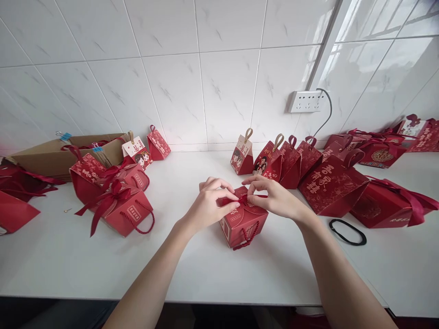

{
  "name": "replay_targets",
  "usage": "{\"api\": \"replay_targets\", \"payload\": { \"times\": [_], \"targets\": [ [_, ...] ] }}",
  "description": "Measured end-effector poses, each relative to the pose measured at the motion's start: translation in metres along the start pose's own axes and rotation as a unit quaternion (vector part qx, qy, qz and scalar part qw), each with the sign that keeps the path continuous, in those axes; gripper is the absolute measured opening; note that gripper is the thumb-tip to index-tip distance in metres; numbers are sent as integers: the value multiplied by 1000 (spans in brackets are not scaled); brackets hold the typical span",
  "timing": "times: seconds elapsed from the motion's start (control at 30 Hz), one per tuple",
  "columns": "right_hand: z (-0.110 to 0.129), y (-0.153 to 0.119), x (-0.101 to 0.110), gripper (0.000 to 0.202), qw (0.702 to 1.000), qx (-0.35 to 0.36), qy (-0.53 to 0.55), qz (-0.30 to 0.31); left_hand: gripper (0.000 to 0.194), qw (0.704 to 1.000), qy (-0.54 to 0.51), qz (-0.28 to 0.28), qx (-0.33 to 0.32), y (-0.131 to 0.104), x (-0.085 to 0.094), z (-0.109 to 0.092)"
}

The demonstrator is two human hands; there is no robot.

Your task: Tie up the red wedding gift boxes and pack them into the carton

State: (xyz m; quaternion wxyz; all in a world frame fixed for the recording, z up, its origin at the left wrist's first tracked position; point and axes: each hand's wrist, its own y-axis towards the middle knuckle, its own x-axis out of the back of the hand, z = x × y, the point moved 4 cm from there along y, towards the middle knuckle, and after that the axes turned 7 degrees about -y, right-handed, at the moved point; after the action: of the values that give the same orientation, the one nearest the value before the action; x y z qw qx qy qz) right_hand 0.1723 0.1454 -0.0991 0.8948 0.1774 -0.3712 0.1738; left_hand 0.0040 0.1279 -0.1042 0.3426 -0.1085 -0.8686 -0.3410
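Note:
A red gift box (236,230) with a twisted red cord handle stands on the white table in front of me. Dark red ribbon (243,199) crosses its top, bunched at the centre. From the left, my left hand (213,201) pinches the ribbon between thumb and forefinger. On the other side my right hand (267,195) has its fingers bent down onto the ribbon, thumb and forefinger close together. The ribbon's exact loops are partly hidden behind the fingers.
To the left, boxes with tied bows (118,194) stand before a cardboard carton (44,157). Several small red boxes (269,162) and larger ones (331,185) line the right. A black elastic loop (348,232) lies near them. A power socket (306,101) is on the tiled wall.

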Motion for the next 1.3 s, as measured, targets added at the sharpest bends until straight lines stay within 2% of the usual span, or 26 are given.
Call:
{"api": "replay_targets", "payload": {
  "times": [0.2,0.33,0.47,0.67,0.97,1.13,1.3],
  "targets": [
    [-1,0,-4,24,999,34,-18,22,6,999,0,-7,34,1,-1,3],
    [0,0,-5,23,999,48,-12,22,12,998,6,14,60,0,6,6],
    [0,0,-5,21,999,30,-17,16,13,993,-17,66,93,-1,11,10],
    [-2,-1,-4,19,1000,-11,14,17,16,992,-40,74,91,-1,16,7],
    [-8,-1,-1,23,995,-58,63,41,15,983,-75,137,96,-3,18,9],
    [-11,-2,2,28,995,-58,58,64,18,977,-86,160,113,-3,17,10],
    [-12,-4,5,31,992,-48,71,89,24,977,-93,153,119,-3,18,11]
  ]
}}
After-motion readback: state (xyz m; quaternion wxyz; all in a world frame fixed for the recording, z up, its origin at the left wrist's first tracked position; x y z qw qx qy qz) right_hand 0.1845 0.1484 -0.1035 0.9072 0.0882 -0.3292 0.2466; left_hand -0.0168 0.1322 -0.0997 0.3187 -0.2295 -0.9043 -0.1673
